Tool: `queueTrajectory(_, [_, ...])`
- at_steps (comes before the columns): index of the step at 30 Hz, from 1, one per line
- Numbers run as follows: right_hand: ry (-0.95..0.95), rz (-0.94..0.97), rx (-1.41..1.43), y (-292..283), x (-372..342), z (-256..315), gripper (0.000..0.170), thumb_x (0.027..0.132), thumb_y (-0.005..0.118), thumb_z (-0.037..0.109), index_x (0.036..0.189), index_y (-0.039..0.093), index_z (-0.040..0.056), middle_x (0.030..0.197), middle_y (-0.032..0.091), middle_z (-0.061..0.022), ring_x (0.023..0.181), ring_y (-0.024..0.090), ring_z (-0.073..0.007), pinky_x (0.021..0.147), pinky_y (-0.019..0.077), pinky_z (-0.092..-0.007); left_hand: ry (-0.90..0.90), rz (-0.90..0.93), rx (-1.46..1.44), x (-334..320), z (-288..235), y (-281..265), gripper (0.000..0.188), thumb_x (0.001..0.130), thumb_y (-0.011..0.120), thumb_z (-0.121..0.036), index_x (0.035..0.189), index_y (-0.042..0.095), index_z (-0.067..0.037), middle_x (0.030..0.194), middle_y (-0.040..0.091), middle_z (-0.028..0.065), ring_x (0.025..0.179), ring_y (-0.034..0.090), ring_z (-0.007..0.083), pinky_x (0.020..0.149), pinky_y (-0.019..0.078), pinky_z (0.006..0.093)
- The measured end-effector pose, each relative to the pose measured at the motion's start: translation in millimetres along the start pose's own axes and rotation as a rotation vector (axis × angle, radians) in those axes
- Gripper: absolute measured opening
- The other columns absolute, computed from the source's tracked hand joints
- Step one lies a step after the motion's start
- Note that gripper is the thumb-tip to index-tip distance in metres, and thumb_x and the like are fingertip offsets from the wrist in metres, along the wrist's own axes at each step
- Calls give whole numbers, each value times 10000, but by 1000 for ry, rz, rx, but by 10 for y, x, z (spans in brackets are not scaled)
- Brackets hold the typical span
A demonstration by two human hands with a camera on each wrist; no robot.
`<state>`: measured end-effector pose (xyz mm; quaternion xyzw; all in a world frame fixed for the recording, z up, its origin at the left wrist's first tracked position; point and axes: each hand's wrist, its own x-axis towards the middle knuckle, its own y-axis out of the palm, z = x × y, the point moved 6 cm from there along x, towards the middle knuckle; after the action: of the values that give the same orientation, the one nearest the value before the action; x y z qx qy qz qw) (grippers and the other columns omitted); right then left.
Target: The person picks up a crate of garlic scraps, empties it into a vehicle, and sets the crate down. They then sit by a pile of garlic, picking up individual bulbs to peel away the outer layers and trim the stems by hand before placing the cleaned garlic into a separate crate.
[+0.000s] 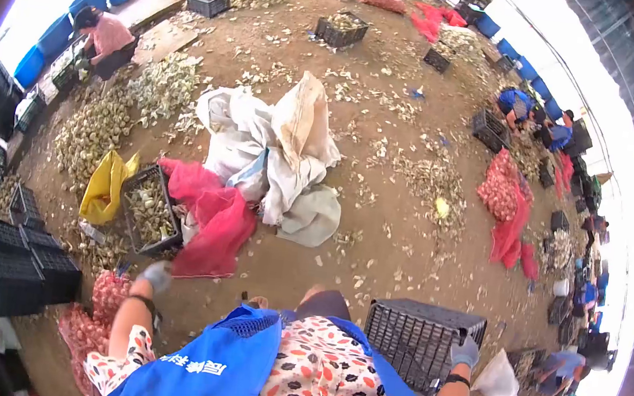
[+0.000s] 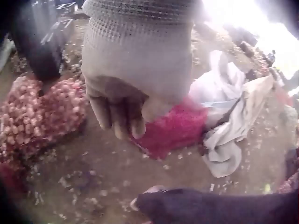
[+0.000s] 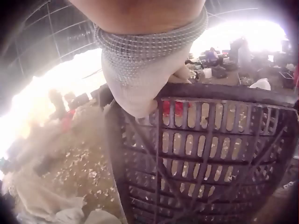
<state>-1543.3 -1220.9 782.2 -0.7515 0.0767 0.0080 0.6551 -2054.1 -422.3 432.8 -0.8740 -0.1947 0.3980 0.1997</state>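
My gloved right hand (image 1: pixel 464 351) grips the rim of a black slatted plastic crate (image 1: pixel 418 337) at my right side. In the right wrist view the white glove (image 3: pixel 135 88) lies over the top edge of the crate (image 3: pixel 201 140), and dirt floor shows through its slots. My gloved left hand (image 1: pixel 158 277) hangs low on the other side. Seen in the left wrist view, this hand (image 2: pixel 135 79) has loosely bent fingers and holds nothing. Near it are a red mesh cloth (image 1: pixel 218 225) and a mesh sack of pale bulbs (image 1: pixel 109 295).
White sacks (image 1: pixel 260 143) lie heaped ahead on the dirt floor. A yellow sack (image 1: pixel 106 188) and a filled crate (image 1: pixel 168 239) are at left, before a bulb pile (image 1: pixel 92 127). Black crates (image 1: pixel 24 265) stack at far left. A person (image 1: pixel 107 38) sits beyond; others crouch at right.
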Motion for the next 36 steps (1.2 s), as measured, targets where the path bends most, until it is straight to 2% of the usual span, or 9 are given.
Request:
queueTrajectory(3, [31, 24, -31, 66, 794, 61, 390, 735, 633, 343, 1038, 632, 98, 980, 641, -211, 944, 597, -384, 809, 479, -439, 98, -196, 240, -72, -2645, -753, 267, 806, 491, -9, 1015, 645, -70, 891, 677, 105, 789, 637, 199, 723, 498, 315])
queueTrajectory(5, [25, 87, -77, 235, 1427, 26, 451, 723, 645, 349, 1082, 613, 77, 1030, 632, -215, 984, 591, -375, 850, 472, -429, -80, -79, -473, 762, -2360, -597, 286, 831, 492, -33, 1088, 611, -74, 844, 662, 102, 744, 634, 190, 679, 497, 320])
queueTrajectory(8, [-92, -102, 97, 597, 2414, 223, 541, 692, 655, 306, 1169, 562, 66, 1088, 614, -221, 1041, 577, -363, 879, 468, -426, 93, -97, -43, 1606, -2122, -295, 304, 848, 482, -29, 1131, 578, -81, 800, 643, 81, 674, 611, 181, 640, 494, 309])
queueTrajectory(10, [51, 304, -142, 562, 2926, 587, 501, 685, 649, 273, 1145, 581, 87, 1093, 615, -214, 1045, 581, -348, 865, 477, -418, -39, -8, 52, 1688, -2480, 173, 229, 863, 488, -88, 1033, 640, -101, 774, 650, 65, 675, 611, 193, 684, 510, 312])
queueTrajectory(14, [-113, 277, -102, 758, 4139, 1195, 339, 675, 645, 280, 945, 637, 75, 1003, 639, -202, 976, 598, -370, 829, 488, -425, -247, 217, 120, 1154, -3706, 784, 292, 880, 538, -230, 1138, 641, -140, 1058, 673, 40, 1006, 617, 197, 858, 478, 310])
queueTrajectory(20, [-249, 120, -40, 147, 5921, 2356, 304, 699, 648, 283, 908, 604, 67, 917, 642, -208, 899, 610, -384, 757, 489, -461, -559, 335, 141, 1045, -5051, 1028, 329, 894, 534, -213, 1197, 595, -103, 905, 696, 124, 729, 689, 216, 741, 524, 323])
queueTrajectory(23, [-300, 84, -6, -159, 6806, 2956, 296, 695, 610, 232, 924, 596, 44, 880, 642, -224, 868, 608, -403, 745, 480, -470, -645, 394, 106, 1510, -5658, 1028, 355, 843, 530, -164, 1183, 620, -120, 1039, 676, 100, 903, 653, 215, 778, 518, 353])
queueTrajectory(33, [-494, -211, 68, -1297, 9168, 4853, 414, 752, 594, 267, 1098, 598, 41, 1004, 617, -255, 940, 586, -420, 831, 465, -461, -270, 356, 343, 4345, -6186, 1213, 334, 904, 489, -296, 1132, 631, -98, 1209, 605, 81, 1062, 597, 237, 907, 463, 357])
queueTrajectory(36, [-584, -246, 87, -1747, 9494, 5526, 425, 755, 569, 242, 1133, 581, 47, 977, 617, -258, 921, 577, -438, 811, 462, -484, -219, 342, 101, 4736, -7237, 110, 331, 888, 511, -222, 1155, 613, -57, 1107, 641, 91, 891, 640, 206, 771, 518, 327])
